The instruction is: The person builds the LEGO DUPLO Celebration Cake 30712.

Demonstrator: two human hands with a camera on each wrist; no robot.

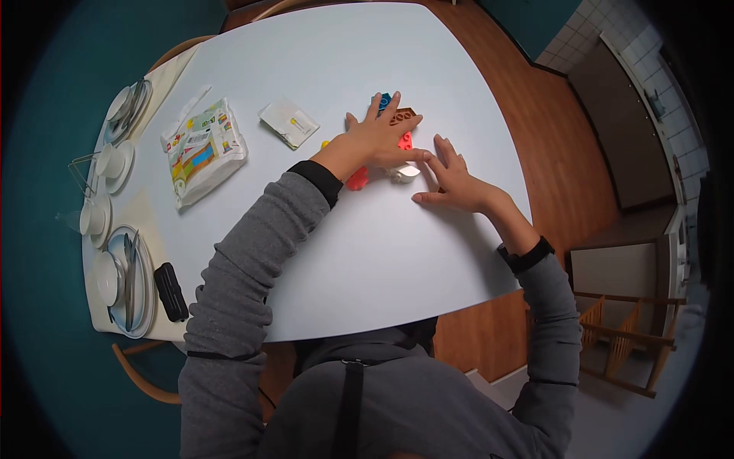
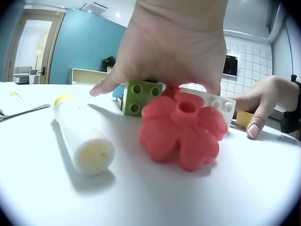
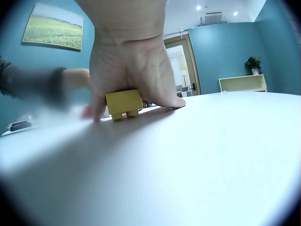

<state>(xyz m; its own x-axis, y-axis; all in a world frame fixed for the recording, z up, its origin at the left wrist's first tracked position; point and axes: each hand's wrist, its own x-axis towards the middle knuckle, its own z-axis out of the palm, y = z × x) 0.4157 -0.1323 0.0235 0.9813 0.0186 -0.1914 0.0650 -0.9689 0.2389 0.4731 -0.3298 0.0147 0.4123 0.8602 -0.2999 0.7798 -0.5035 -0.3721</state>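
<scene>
My left hand (image 1: pixel 373 141) spreads its fingers over a cluster of toy building bricks on the white table. Around its fingers show a blue brick (image 1: pixel 385 100), a brown brick (image 1: pixel 404 115), a red brick (image 1: pixel 406 141) and a white brick (image 1: pixel 404 175). Under the palm, the left wrist view shows a green brick (image 2: pixel 134 101) behind a red flower-shaped piece (image 2: pixel 181 129). Left of it lies a white tube with a yellow end (image 2: pixel 84 136). My right hand (image 1: pixel 460 187) arches with fingertips down on the table, a yellow brick (image 3: pixel 124 102) beneath its palm.
A white plastic package (image 1: pixel 205 153) and a small clear packet (image 1: pixel 289 122) lie to the left. Along the table's left side are plates (image 1: pixel 145 310) with cutlery, white cups (image 1: pixel 111 162) and a black case (image 1: pixel 170 292). A wooden chair (image 1: pixel 627 336) stands at the right.
</scene>
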